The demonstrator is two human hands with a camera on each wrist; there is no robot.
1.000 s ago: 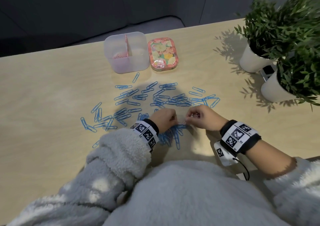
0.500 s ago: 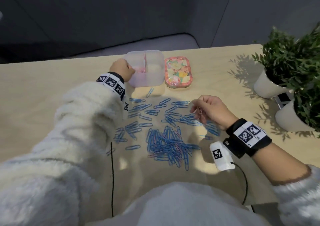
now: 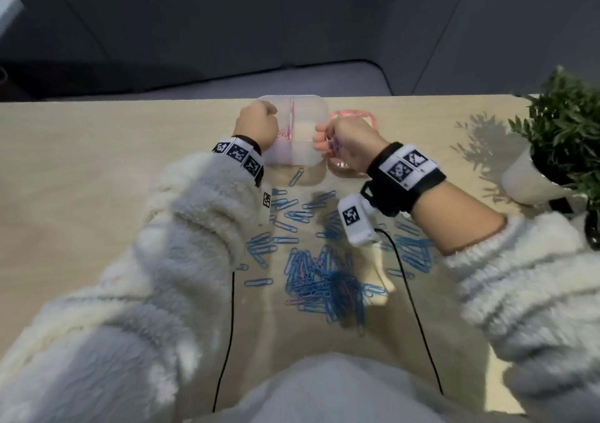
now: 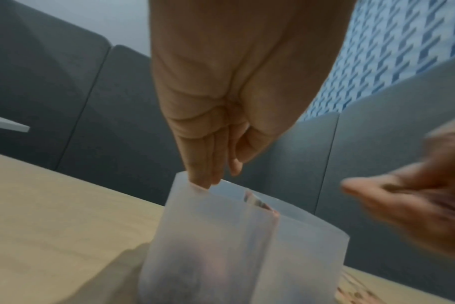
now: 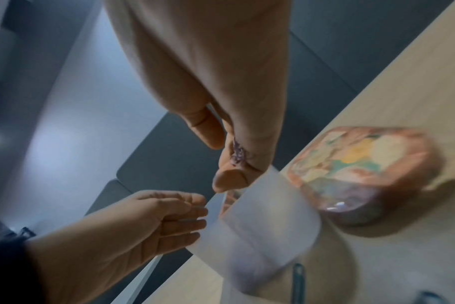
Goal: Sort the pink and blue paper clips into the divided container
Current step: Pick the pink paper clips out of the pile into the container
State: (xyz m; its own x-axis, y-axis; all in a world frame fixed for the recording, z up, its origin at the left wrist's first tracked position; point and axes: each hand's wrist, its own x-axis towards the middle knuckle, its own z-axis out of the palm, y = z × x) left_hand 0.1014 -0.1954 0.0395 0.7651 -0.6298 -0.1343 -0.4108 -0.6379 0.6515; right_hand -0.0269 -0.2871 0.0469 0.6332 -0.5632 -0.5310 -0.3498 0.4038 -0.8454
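The left hand [image 3: 258,125] reaches, fingers straight, into the pink side of the divided container [image 3: 306,111] on the tabletop [image 3: 97,169]. The right hand [image 3: 349,141] pinches paper clips [image 3: 334,146] beside it.

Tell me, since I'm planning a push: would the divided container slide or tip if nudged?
Probably slides easily: the divided container looks like thin translucent plastic holding few clips. It stands fairly tall, so a nudge at the rim might tip it.

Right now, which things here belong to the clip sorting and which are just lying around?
Part of the job:
divided container
blue paper clips
pink paper clips in the right hand
left hand

Lying about:
patterned tin
potted plant
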